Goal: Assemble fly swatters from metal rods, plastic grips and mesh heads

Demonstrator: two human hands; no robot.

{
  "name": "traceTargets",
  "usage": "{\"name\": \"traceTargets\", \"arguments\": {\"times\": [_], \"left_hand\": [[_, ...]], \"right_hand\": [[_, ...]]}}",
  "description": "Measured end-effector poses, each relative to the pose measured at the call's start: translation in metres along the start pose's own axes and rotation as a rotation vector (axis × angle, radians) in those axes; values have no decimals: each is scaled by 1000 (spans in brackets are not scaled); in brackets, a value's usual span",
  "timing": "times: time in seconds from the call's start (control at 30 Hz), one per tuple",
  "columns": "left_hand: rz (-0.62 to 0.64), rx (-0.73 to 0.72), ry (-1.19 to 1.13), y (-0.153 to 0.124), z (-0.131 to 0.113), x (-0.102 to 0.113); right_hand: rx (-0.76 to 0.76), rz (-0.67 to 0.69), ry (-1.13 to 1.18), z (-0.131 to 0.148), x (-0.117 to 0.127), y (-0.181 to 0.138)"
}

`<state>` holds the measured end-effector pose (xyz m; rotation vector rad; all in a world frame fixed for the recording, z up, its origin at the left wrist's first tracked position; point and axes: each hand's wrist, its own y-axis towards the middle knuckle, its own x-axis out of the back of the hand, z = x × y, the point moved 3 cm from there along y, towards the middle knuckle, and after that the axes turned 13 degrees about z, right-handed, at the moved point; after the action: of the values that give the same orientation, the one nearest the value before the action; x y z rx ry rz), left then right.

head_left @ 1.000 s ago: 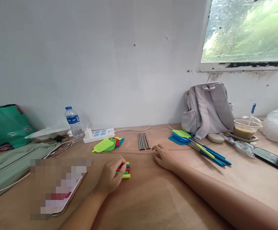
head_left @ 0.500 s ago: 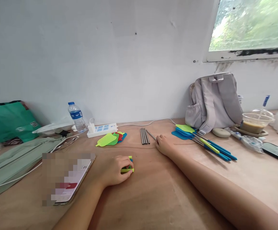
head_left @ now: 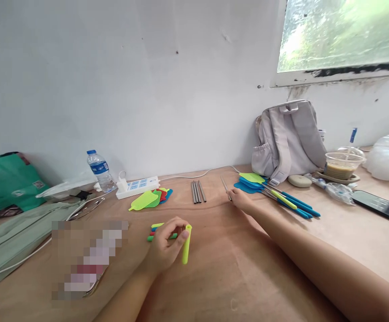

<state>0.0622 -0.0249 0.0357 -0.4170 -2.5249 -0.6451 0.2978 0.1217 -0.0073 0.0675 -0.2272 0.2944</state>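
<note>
With my left hand (head_left: 167,243) I am pinching a yellow-green plastic handle (head_left: 186,248) between thumb and fingers, its open end facing up. With my right hand (head_left: 242,200) I am pinching a slim metal rod (head_left: 224,184) by its near end, its far end pointing towards the wall (head_left: 177,112). Four more handles (head_left: 151,238), in yellow, blue, red and green, are lying side by side, partly hidden behind my left hand. Farther off, between my hands, loose metal rods (head_left: 201,192) are lying on the table (head_left: 208,277). Left of them, mesh swatter heads (head_left: 143,201) are overlapping just before a white power strip (head_left: 138,186). Right of my right hand, fly swatters (head_left: 284,200) are lying stacked near a grey backpack (head_left: 288,138).
</note>
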Motion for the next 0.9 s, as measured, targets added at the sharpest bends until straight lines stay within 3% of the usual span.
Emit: {"name": "traceTargets", "arguments": {"times": [0.1, 0.2, 0.37, 0.5, 0.67, 0.8, 0.9], "left_hand": [[-106, 81, -316, 3, -2, -20], [-44, 189, -483, 8, 2, -36], [64, 350, -488, 10, 18, -41], [130, 378, -459, 9, 20, -41], [168, 355, -380, 8, 20, -41], [129, 274, -240, 7, 17, -39], [76, 268, -149, 5, 10, -38]], "right_hand": [[74, 64, 275, 16, -11, -3], [149, 136, 493, 32, -29, -9], [115, 332, 676, 39, -58, -24], [57, 491, 832, 33, -75, -33], [22, 565, 838, 28, -83, -38], [-2, 598, 743, 29, -88, -46], [56, 539, 626, 32, -94, -58]]}}
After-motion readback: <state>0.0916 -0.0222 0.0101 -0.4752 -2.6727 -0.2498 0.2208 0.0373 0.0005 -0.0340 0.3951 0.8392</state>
